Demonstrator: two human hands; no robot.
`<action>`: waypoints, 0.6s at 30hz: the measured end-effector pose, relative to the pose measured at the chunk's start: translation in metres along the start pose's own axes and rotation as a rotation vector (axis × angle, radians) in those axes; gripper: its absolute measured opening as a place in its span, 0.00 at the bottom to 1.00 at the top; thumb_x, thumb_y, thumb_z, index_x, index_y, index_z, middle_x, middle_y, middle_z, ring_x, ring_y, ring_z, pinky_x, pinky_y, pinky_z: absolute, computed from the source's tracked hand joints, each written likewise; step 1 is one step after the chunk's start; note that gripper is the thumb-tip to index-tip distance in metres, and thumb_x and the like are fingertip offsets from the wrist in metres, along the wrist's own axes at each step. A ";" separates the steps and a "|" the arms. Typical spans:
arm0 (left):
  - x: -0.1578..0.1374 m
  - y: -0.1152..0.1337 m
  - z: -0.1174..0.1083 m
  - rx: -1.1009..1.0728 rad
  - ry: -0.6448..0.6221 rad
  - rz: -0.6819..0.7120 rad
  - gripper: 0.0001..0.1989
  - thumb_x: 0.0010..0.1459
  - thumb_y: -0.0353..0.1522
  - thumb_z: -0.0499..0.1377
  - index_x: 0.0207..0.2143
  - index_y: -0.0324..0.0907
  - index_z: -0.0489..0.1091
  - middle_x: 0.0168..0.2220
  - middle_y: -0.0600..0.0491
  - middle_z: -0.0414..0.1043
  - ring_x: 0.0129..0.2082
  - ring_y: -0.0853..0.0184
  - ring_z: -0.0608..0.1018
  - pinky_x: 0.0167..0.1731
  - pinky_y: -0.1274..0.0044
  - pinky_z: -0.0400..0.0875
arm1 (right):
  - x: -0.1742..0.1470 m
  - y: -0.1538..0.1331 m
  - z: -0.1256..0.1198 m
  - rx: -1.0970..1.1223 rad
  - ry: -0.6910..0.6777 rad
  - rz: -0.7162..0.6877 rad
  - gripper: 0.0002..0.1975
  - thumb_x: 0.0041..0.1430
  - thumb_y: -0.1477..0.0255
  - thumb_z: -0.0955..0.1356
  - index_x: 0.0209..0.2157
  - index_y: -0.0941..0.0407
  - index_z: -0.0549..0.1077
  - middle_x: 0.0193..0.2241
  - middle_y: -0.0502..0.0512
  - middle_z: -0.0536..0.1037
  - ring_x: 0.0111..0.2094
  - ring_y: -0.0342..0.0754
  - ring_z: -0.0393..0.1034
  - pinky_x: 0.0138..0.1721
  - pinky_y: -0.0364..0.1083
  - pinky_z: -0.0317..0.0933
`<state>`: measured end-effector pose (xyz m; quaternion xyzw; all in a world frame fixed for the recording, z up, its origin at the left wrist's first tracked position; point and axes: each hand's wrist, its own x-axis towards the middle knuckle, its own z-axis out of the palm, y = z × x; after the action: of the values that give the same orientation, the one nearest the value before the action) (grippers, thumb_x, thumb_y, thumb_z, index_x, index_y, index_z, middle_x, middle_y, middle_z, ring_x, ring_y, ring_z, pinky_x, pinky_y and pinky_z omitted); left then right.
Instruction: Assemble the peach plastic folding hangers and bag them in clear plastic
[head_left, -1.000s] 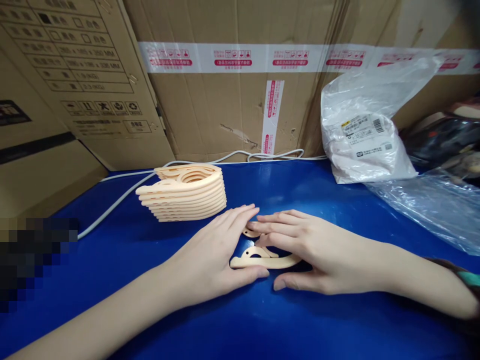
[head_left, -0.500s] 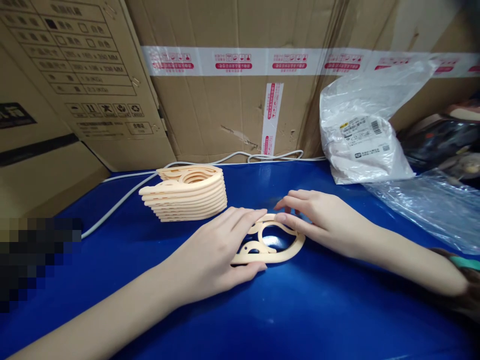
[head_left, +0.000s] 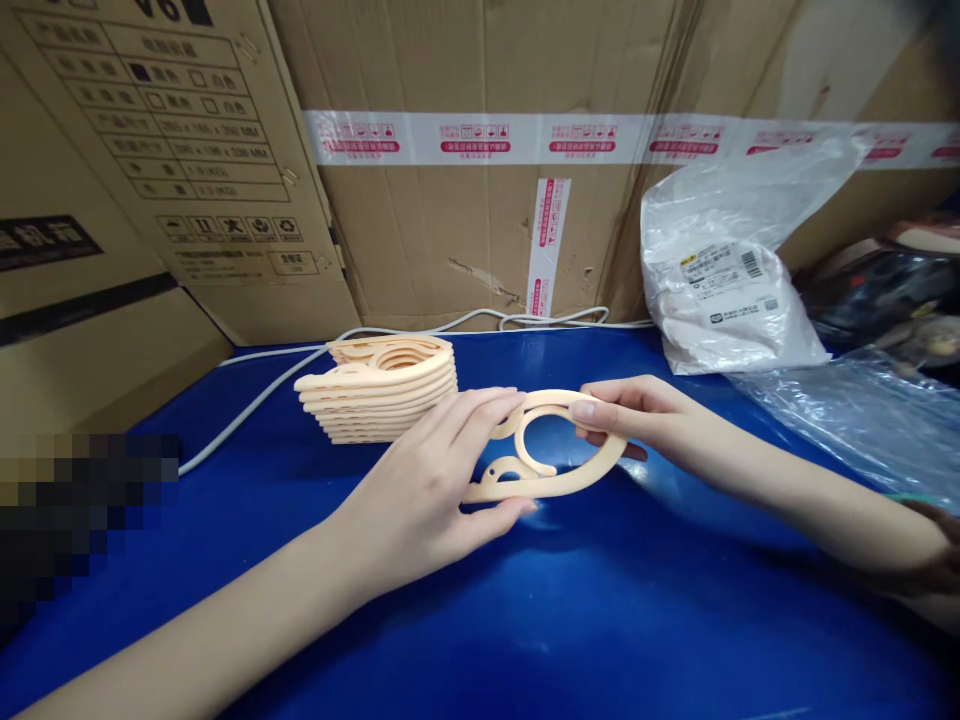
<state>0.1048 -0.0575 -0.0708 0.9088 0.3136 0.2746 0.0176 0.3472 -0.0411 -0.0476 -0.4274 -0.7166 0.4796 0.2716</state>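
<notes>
A cream plastic folding hanger (head_left: 570, 485), folded into a loop with its curved hook inside, is held between my two hands just above the blue surface. My left hand (head_left: 442, 470) closes round its left end, fingers over the far edge and thumb along the near edge, hiding that end. On the far right of the loop, my right hand (head_left: 630, 410) pinches the rim, thumb on top and fingers underneath. Behind my left hand stands a neat stack of matching hangers (head_left: 382, 400), nearly touching my knuckles in the view.
A blue table surface (head_left: 525, 620) lies under everything. Cardboard boxes (head_left: 420, 230) wall off the back and left. A white cable (head_left: 262, 395) runs behind the stack. At right are a white plastic bag (head_left: 735, 310) and a clear plastic sheet (head_left: 862, 410).
My right hand has gone from resting over the hanger to pinching its right end. The hanger has risen off the table and tilted, right side up; my left hand has stayed on it.
</notes>
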 end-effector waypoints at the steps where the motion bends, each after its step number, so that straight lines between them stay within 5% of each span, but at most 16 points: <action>1: 0.000 -0.001 0.000 0.000 -0.004 -0.002 0.32 0.58 0.36 0.62 0.61 0.42 0.53 0.59 0.46 0.63 0.60 0.59 0.66 0.60 0.68 0.62 | 0.000 0.001 0.001 0.006 0.005 0.007 0.18 0.61 0.59 0.65 0.24 0.57 0.66 0.20 0.45 0.59 0.21 0.39 0.50 0.22 0.42 0.45; 18: 0.000 0.000 -0.002 0.059 -0.005 0.029 0.30 0.59 0.36 0.62 0.60 0.38 0.56 0.60 0.45 0.63 0.59 0.62 0.67 0.60 0.72 0.61 | -0.002 0.004 0.004 0.003 0.048 -0.045 0.21 0.61 0.55 0.66 0.24 0.57 0.67 0.18 0.45 0.63 0.19 0.39 0.54 0.20 0.41 0.47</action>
<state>0.1035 -0.0579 -0.0688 0.9139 0.3086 0.2633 -0.0127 0.3460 -0.0436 -0.0524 -0.4221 -0.7187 0.4639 0.3001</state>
